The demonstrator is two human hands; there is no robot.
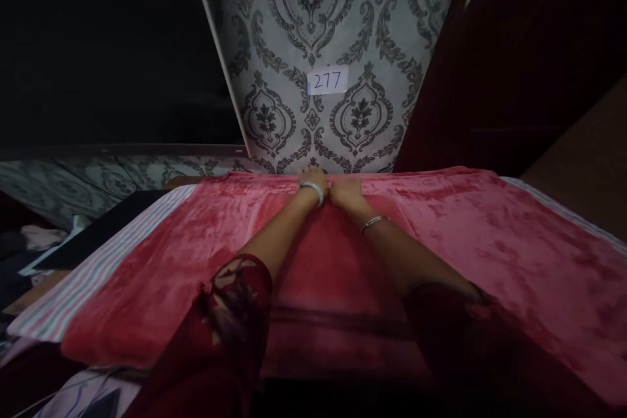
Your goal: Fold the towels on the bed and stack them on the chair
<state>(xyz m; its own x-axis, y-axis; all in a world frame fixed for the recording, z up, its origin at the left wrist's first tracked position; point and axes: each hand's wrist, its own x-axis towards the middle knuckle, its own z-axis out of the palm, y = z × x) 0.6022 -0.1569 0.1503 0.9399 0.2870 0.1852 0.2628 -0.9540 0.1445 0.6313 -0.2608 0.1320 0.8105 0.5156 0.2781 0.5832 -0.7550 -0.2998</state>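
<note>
A red and pink plush blanket (pixel 450 228) is spread over a flat surface in front of me. Both arms reach forward to its far edge, close to the wall, with the wrists near each other. My left hand (pixel 312 177) wears a pale bangle and rests on the far strip of the blanket, fingers stretched out. Just to its right, my right hand (pixel 347 192) presses on the same strip with its fingers curled against the plush. A thin metal bracelet circles that wrist. Exactly how much fabric lies within the curled fingers is hidden.
A striped cloth (pixel 110 261) shows beneath the blanket on both sides. Patterned wallpaper (pixel 313 124) backs the surface, bearing a paper label (pixel 328 80) reading 277. A large dark screen (pixel 108 52) stands left; a dark red glossy panel (pixel 490 78) stands right.
</note>
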